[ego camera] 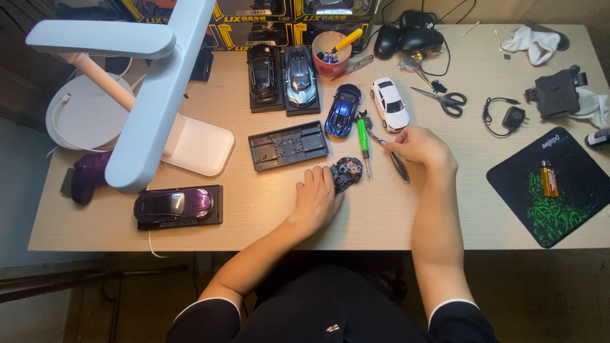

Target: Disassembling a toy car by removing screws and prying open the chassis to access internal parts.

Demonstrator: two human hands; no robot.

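1. Resting flat and open, the left hand (316, 197) touches the dark model car part (345, 173).
2. Just right of that part, the right hand (416, 147) pinches a slim tool (397, 161).
3. A green screwdriver (363, 141) lies just above-right of it.

White desk lamp (146, 95), scissors (445, 100), purple model car (173, 204), mouse pad (559, 190)

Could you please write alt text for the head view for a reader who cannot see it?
Seen from above, a person's left hand rests on a small dark car part on a wooden desk, and the right hand touches a slim tool beside a green screwdriver. Around them stand model cars, a white lamp and scissors.
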